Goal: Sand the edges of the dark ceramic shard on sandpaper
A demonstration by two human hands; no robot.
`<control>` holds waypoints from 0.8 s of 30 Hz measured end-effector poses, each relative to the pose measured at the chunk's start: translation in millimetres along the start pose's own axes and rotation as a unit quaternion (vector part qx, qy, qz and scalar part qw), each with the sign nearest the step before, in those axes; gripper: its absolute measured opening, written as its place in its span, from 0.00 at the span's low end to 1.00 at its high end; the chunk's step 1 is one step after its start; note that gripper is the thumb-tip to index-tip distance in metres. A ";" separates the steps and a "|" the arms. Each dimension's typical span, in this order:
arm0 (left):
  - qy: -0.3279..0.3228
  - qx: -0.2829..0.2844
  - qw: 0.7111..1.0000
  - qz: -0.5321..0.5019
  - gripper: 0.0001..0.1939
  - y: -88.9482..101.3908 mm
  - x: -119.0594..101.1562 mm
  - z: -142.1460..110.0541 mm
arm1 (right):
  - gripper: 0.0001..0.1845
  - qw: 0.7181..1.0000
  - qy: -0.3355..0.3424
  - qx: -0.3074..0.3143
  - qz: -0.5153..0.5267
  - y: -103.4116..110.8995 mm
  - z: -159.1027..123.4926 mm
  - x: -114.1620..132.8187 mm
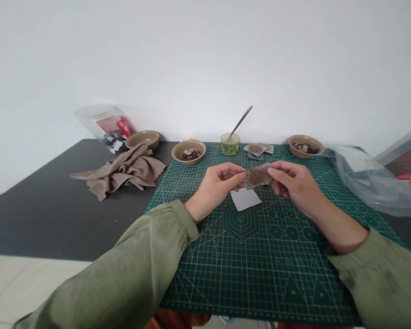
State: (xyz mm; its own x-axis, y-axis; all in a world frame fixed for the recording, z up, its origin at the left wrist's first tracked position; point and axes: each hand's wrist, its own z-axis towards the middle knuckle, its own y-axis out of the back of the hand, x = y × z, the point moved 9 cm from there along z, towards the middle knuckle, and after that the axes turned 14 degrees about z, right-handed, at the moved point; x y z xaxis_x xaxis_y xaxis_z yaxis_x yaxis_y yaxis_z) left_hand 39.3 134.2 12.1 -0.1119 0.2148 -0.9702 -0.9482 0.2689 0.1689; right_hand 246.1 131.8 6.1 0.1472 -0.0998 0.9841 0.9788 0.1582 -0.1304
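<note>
A thin, small square piece (258,177), grey at the edges with a brown patch in the middle, is held up above the mat. My left hand (222,178) pinches its left side between thumb and fingers. On the opposite side, the thumb and fingers of my right hand (290,180) grip its upper right corner. Just below lies a white square of paper (245,199) on the green cutting mat (233,274), its far edge partly hidden by the held piece and my left fingers.
Behind my hands stand a glass jar (230,145) with a stick in it and a few similar squares (256,149). Bowls of dark and light bits (189,157) (304,153) flank them. A brown cloth (126,171), another bowl (145,138), a tilted clear container (99,123) and a plastic bag (370,183) lie further out.
</note>
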 end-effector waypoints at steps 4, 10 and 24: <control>-0.006 -0.005 1.000 -0.006 0.15 1.2 -0.7 0.4 | 0.19 0.999 0.008 0.024 0.021 -4.4 0.1 3.5; -0.010 -0.004 1.000 -0.023 0.16 0.9 1.1 0.3 | 0.31 0.992 -0.048 0.063 0.100 -13.4 3.2 -5.6; -0.075 -0.016 0.997 -0.007 0.21 4.9 -11.2 -1.7 | 0.26 0.999 0.044 0.017 0.007 -8.4 1.0 15.0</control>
State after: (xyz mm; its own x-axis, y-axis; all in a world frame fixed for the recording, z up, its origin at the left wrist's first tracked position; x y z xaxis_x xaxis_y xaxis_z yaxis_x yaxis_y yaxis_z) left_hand 35.4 131.5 23.5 -0.0557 0.3501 -0.9350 -0.9583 0.2440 0.1485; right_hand 239.9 130.0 22.1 0.1745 -0.1832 0.9675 0.9715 0.1924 -0.1387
